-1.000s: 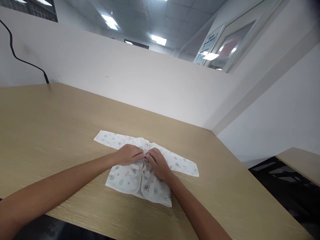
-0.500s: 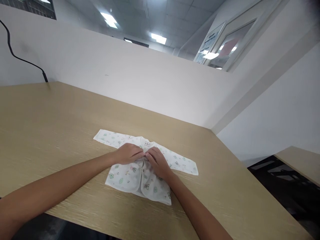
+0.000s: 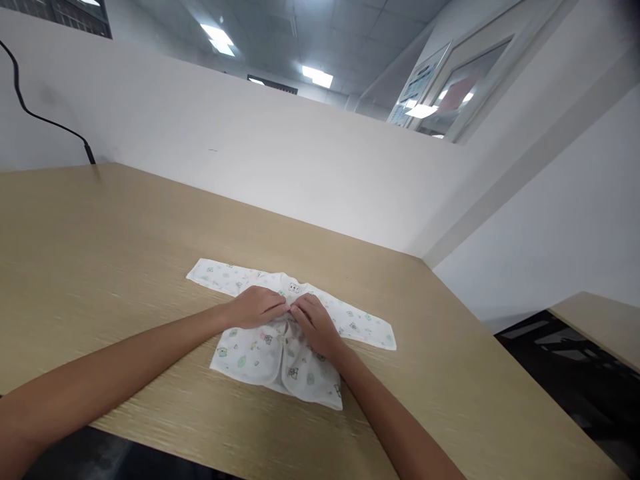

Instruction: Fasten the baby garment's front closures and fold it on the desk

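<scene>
A small white baby shirt [image 3: 250, 357] with green and grey animal prints lies front up, its sleeves spread to both sides. My left hand [image 3: 257, 307] rests on its chest, fingers pinched at the front opening. From the right, my right hand [image 3: 315, 322] meets it there, fingertips closed on the other front edge. The fingertips of both hands nearly touch, just below the neckline. Whatever fastener lies between them is hidden by the fingers. Below the hands the two front panels hang together at the middle and curve apart at the hem.
The shirt lies on a wood-toned table [image 3: 150, 233]. A white partition [image 3: 280, 160] stands along its far edge. A black cable [image 3: 55, 123] runs down to the table at the far left. Another wooden surface [image 3: 600, 320] is at the right.
</scene>
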Tool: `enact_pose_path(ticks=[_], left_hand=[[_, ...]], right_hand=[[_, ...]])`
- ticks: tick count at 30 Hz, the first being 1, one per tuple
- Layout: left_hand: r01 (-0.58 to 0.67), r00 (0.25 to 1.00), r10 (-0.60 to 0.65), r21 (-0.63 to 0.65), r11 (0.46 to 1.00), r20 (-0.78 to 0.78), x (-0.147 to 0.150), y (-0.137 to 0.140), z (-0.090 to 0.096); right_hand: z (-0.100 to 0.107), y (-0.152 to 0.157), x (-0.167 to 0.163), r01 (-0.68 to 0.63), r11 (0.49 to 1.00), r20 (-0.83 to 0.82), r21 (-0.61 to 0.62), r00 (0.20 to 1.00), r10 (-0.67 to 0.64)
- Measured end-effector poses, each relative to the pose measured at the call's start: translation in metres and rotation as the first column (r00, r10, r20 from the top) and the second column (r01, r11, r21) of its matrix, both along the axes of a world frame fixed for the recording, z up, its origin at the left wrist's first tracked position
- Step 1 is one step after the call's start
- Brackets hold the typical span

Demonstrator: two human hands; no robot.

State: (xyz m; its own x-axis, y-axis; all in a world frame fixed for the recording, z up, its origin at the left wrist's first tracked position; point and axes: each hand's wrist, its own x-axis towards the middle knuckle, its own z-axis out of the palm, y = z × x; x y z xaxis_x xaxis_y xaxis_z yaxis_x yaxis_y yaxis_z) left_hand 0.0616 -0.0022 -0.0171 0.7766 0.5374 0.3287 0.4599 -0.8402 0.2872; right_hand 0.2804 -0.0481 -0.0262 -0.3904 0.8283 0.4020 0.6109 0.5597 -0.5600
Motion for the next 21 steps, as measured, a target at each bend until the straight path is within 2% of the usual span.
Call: enact_pose_path(ticks=[21], left_hand=[[0.007,1.000,-0.007,-0.012,1.000,0.001,-0.0013,0.0000,0.0008]], right_hand=[[-0.0017,0.0004,0.0007,-0.005,1.000,-0.017,-0.001,1.000,0.005]])
